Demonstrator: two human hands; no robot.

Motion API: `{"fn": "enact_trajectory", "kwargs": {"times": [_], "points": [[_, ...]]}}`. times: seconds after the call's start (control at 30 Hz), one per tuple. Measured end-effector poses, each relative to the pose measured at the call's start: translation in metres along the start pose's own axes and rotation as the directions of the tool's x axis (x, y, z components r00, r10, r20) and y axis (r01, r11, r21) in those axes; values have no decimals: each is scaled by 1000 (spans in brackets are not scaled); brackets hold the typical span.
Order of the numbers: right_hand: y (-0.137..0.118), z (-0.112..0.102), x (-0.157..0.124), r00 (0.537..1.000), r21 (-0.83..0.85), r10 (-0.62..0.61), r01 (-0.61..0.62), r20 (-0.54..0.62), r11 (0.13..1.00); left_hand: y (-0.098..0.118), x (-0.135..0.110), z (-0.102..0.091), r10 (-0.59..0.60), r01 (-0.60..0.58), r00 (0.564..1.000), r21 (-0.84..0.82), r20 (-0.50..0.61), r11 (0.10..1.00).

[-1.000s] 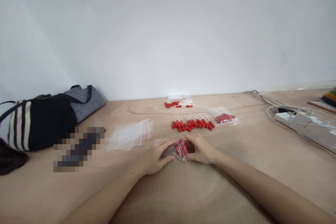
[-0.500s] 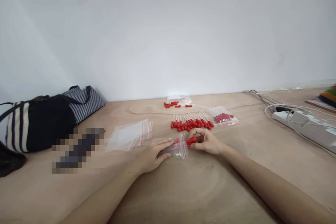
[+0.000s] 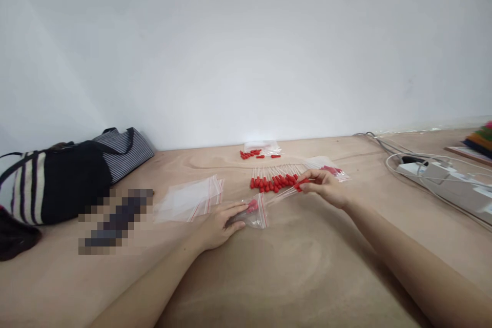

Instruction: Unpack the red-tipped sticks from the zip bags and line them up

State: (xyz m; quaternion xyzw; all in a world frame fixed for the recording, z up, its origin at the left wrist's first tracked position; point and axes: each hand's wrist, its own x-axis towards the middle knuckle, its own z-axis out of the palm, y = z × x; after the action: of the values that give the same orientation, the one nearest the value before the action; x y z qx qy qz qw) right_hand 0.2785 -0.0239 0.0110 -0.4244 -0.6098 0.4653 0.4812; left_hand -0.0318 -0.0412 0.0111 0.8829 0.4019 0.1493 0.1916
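My left hand [image 3: 226, 224] holds a small clear zip bag [image 3: 258, 219] against the table, its fingers over the bag's left part and the thumb along its lower side. Something red shows through the plastic by my fingertips. Between the thumb and fingers of my right hand [image 3: 323, 187] are red-bulbed droppers [image 3: 300, 185], their thin clear tubes pointing left to the bag's mouth. How many I hold is unclear. Just behind, a row of similar droppers [image 3: 269, 183] lies with red bulbs toward me; its right end is partly hidden by my right hand.
Flat zip bags [image 3: 192, 196] lie left of centre. A filled bag [image 3: 333, 170] rests behind my right hand. More red bulbs [image 3: 251, 153] and a clear bag [image 3: 263, 146] are near the wall. Fabric bags [image 3: 77, 179] stand left; a power strip [image 3: 446, 179] with cables lies right.
My right hand has moved right and slightly back from the bag's mouth, and long dropper tubes now show from its fingers. The left hand and its bag have shifted slightly left.
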Motion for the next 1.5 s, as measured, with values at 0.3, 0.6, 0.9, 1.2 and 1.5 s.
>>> {"fn": "enact_trajectory", "kwargs": {"times": [0.3, 0.6, 0.9, 1.2, 1.5], "points": [[9, 35, 32, 818, -368, -357, 194, -452, 909, -6, -1, -1, 11, -11, 1000, 0, -3, 1000], [33, 84, 50, 876, -877, -477, 175, -69, 447, -9, -2, -1, 16, -16, 1000, -5, 8, 1000], [25, 88, 39, 871, -943, -491, 164, 0, 291, -8, -2, -1, 16, -16, 1000, -1, 21, 1000], [17, 77, -18, 879, -711, -442, 426, 179, 560, -3, -5, 2, -22, 25, 999, -65, 40, 998], [12, 87, -24, 926, -731, -256, 376, 278, 569, 14, -5, 9, -19, 32, 997, -194, 70, 980]]}}
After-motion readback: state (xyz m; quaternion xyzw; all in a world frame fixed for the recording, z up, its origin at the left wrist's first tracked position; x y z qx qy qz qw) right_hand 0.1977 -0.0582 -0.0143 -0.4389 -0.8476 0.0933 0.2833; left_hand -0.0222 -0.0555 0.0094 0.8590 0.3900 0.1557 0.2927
